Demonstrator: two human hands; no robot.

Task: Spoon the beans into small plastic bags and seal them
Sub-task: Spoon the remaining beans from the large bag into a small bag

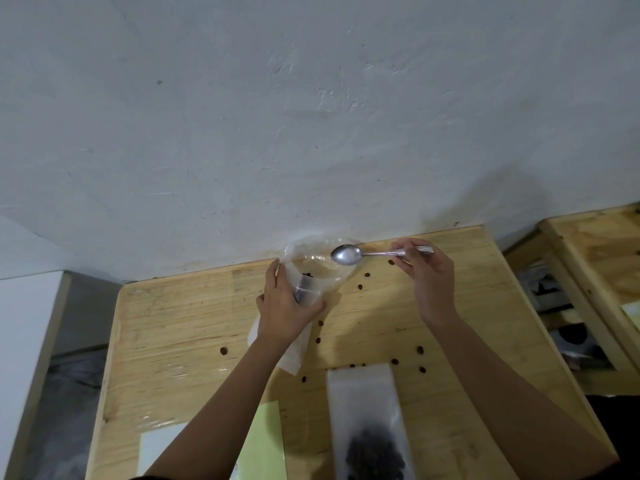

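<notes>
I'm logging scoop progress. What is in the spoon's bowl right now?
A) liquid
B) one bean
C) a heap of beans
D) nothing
D: the spoon, pinched by the right hand, shows a bare, shiny bowl at the mouth of the clear bag that the left hand grips.

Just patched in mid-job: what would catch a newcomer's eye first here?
The right hand holds a shiny, empty-looking spoon over the mouth of a clear bag gripped by the left hand near the far edge of the wooden table. Loose beans lie scattered across it, and a filled bag lies flat near the front edge.
</notes>
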